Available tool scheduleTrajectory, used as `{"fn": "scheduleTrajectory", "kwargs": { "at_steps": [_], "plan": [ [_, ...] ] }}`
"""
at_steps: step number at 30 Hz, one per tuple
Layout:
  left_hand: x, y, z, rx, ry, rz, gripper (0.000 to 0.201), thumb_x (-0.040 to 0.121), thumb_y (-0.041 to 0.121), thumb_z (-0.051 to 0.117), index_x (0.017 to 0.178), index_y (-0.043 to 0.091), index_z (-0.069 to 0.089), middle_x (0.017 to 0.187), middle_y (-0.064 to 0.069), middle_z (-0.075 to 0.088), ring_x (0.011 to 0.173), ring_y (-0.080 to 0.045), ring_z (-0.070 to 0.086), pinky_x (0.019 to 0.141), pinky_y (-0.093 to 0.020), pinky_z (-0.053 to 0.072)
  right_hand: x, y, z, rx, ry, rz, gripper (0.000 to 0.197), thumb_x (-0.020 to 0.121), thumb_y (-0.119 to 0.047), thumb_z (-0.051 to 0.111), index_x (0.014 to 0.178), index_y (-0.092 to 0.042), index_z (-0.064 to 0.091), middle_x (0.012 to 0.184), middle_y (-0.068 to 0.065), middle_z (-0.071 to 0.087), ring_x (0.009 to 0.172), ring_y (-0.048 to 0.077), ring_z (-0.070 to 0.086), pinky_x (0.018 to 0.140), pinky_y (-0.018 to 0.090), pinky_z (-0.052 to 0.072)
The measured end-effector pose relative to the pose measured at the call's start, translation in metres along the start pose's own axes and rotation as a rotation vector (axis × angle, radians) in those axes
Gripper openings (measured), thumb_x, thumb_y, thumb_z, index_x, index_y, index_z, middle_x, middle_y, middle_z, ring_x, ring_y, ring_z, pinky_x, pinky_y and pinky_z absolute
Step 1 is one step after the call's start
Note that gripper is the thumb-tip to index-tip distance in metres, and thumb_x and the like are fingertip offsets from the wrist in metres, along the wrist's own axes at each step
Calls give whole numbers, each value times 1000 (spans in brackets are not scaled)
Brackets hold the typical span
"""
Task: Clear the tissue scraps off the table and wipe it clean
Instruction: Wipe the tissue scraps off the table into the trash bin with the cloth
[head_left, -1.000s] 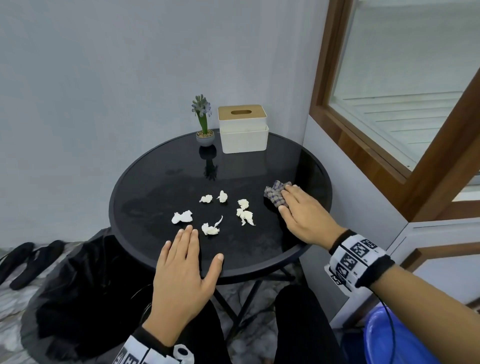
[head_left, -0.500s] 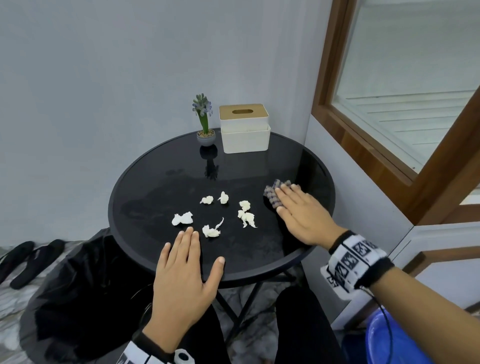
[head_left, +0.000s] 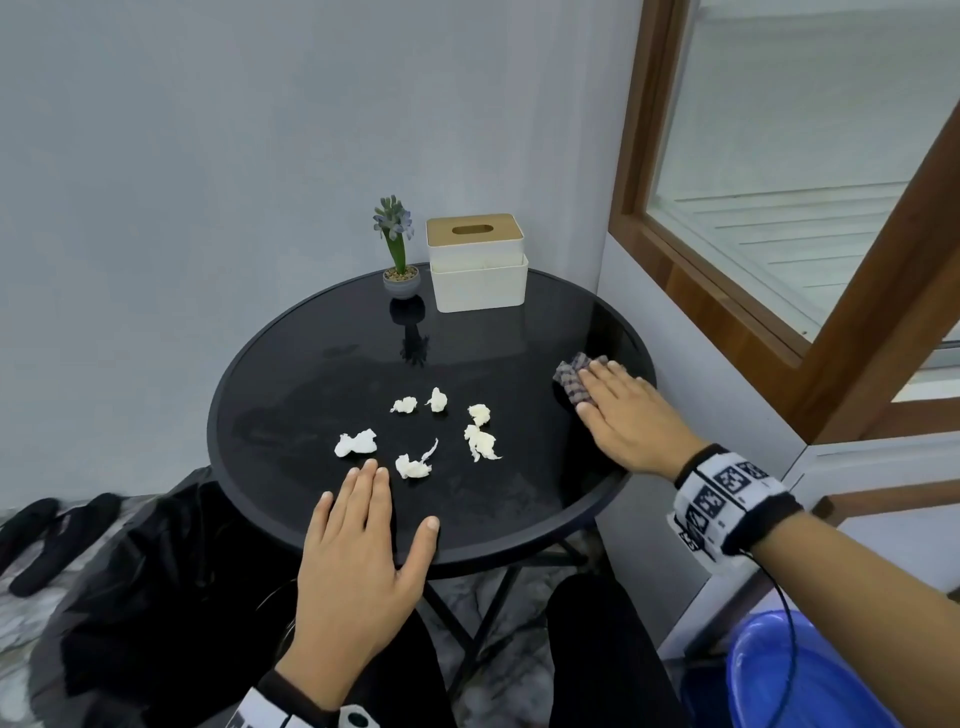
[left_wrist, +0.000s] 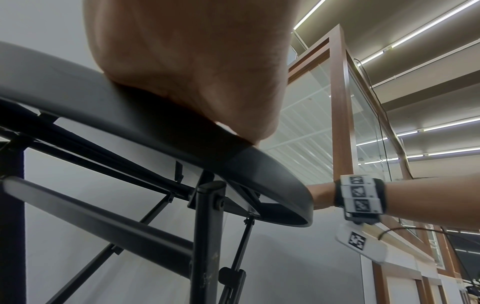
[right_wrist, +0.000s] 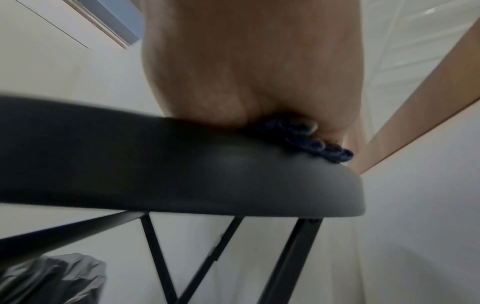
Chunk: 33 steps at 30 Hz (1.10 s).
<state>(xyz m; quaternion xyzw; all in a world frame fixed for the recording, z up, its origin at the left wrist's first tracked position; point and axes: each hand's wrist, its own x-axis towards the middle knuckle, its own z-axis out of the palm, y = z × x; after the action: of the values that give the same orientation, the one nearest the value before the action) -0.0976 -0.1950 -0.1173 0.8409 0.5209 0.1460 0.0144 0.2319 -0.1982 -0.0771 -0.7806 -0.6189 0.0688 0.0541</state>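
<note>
Nearest us, our left hand (head_left: 358, 561) lies flat and released on the front edge of the round black bench (head_left: 270, 384), fingers straight, thumb spread, holding nothing. The left wrist view shows only its heel on the rim. It has barely moved in the last second.

Just beyond its fingertips lie the tissue scraps (head_left: 415, 431), six white wads scattered mid-bench. The nearest two sit just ahead of our fingers. None has shifted, so we judge the clearing has not begun.

To the right, our right hand (head_left: 631, 415) presses flat, fingers straight, on the checked cloth (head_left: 570, 376) near the bench's right rim. Over the past second hand and cloth have slid a little outward, away from the scraps. The right wrist view is blurred, which fits a hand in motion, and shows cloth (right_wrist: 306, 135) bunched under the palm.

That drift suggests we are wiping around the scraps or readying the cloth; the scraps must still go, likely into the black bag (head_left: 130, 597) at our left.

Farthest back stand a potted flower (head_left: 397, 249) and a tissue box (head_left: 477, 262), touching nothing else.
</note>
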Motion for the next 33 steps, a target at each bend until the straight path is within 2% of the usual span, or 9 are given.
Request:
{"fn": "scheduleTrajectory", "kwargs": {
  "at_steps": [5,10,13,15,18,22,27,33],
  "plan": [
    [0,0,0,4,7,-1,81,90,63,27,140,2,47,150,-10,43,142,-22,36,117,-39,17,25,-6,0,25,-30,18,58,102,-40,20,155,-17,12,164,2,6,151,19,1,120,39,4],
    [0,-1,1,3,5,0,81,90,62,28,140,2,48,149,-10,44,141,-23,37,117,-39,17,-14,-38,15,44,21,-179,58,102,-41,22,155,-20,13,164,-1,7,151,15,1,122,36,5],
    [0,-1,1,0,4,3,80,90,62,28,140,2,48,150,-10,43,141,-22,36,117,-38,17,-27,-35,16,51,14,-249,58,102,-44,24,155,-23,14,163,-5,9,151,12,2,122,33,5],
    [-1,-1,1,-5,8,3,80,90,62,29,140,2,48,150,-9,43,141,-22,36,117,-38,16,-18,-23,11,34,14,-227,58,102,-44,25,155,-23,14,163,-4,10,150,12,3,122,33,6],
    [0,-1,1,-2,2,2,80,91,62,29,140,3,48,150,-9,43,142,-21,35,117,-38,17,15,2,3,16,12,-107,59,102,-43,25,155,-18,15,164,1,10,151,17,5,120,34,8],
    [0,-2,2,-14,-1,6,80,90,62,29,141,3,46,150,-9,43,142,-21,35,117,-38,16,58,24,-4,15,-28,-17,60,102,-42,24,155,-17,14,164,4,8,151,21,4,122,40,8],
    [1,-2,3,-36,-1,6,79,90,62,31,143,5,44,152,-7,40,143,-19,32,117,-36,14,84,18,-7,8,-30,65,60,101,-41,21,155,-15,14,164,6,8,151,25,3,122,45,8],
    [2,-5,4,-35,-20,1,85,91,67,19,142,4,45,152,-8,40,142,-20,34,117,-38,14,89,-7,-4,-30,-83,63,62,100,-41,21,154,-12,11,164,9,6,150,28,1,119,48,8]
  ]
}}
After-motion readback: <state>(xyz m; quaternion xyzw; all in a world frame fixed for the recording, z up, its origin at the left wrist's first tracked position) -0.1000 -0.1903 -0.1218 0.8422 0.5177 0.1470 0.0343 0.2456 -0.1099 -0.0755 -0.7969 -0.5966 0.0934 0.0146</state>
